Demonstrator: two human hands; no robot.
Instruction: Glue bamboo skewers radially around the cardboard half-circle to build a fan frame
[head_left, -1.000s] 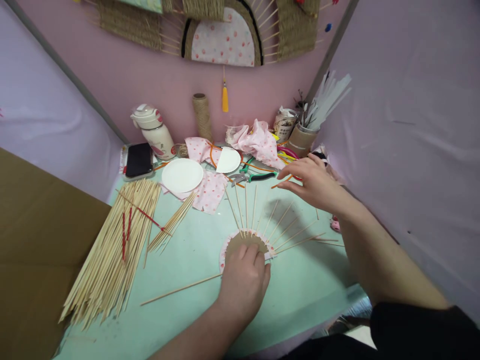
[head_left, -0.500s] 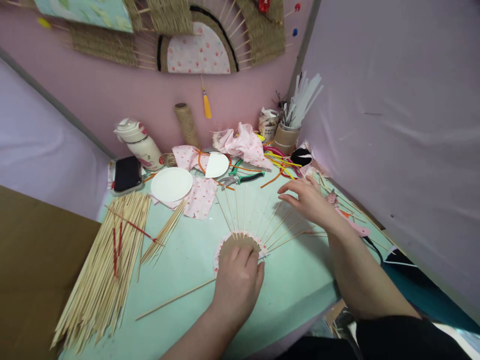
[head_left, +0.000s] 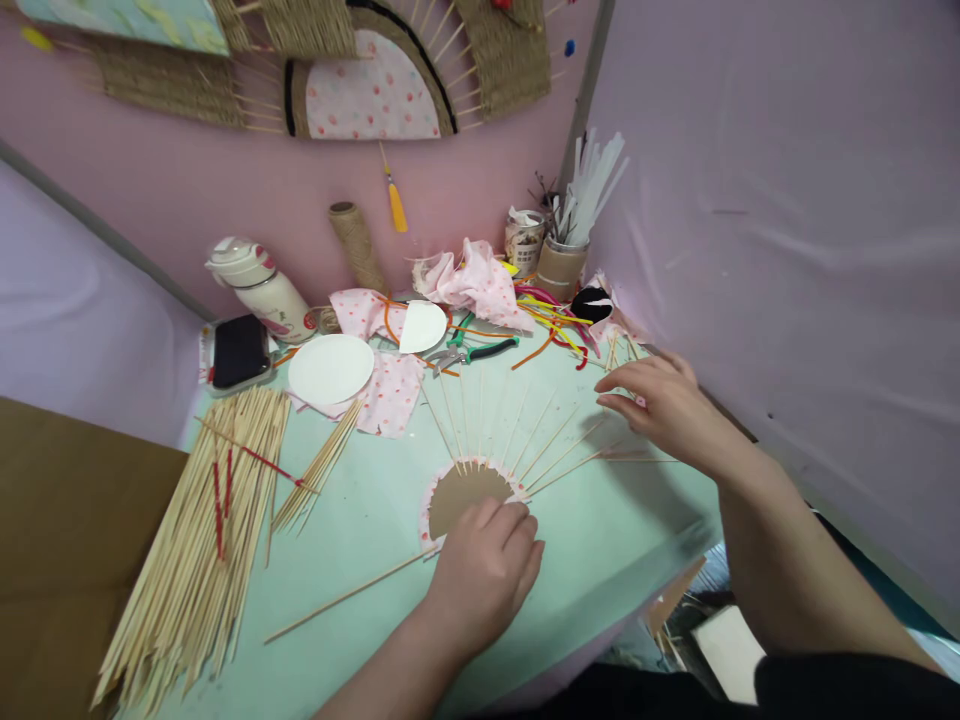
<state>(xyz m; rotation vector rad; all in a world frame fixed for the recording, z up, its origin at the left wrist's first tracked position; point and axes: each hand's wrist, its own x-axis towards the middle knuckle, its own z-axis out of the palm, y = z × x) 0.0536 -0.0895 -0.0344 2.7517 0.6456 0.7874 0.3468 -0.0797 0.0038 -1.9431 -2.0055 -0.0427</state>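
Cardboard half-disc lies on the tabletop partly under the curled left grip, whether pinching I cannot tell; sticks fan from its curved edge; the right grip hovers, spread.

Craft nook: sticks, twine, pliers.

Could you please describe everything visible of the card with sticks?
The card is brown, cardboard-like, roughly half-round, lying flat on the table. Pale pink cloth with red dots edges its curved rim. Thin pale sticks fan out across that rim, away from the person; another stick meets its near left corner. The left grip rests on its near right part, hiding some.
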